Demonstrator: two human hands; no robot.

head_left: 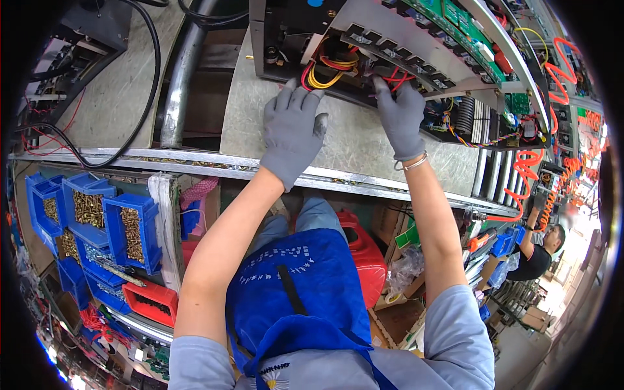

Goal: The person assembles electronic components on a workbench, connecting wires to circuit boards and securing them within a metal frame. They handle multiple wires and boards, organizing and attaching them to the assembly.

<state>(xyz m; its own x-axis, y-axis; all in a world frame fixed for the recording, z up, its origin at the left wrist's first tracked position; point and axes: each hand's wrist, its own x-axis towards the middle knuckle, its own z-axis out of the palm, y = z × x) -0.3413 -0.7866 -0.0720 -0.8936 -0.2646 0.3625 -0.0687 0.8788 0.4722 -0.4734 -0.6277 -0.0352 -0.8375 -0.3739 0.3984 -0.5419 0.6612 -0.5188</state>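
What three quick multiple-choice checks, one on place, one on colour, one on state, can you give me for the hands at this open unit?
1. Where are the blue bins of brass screws?
A. On the person's left, below the bench edge
B. On top of the open unit
C. On the person's right, by the coiled hose

2. What colour are the gloves?
A. Orange
B. Grey
C. White

3. How does the left hand stand?
A. Closed in a fist around a tool
B. Hanging off the bench
C. Spread open, fingers at the yellow and red wires

Answers: 1 A, the bins sit low on the left side. 2 B, both the left hand and the right hand wear grey gloves. 3 C, its fingers are splayed at the open unit, holding no tool.
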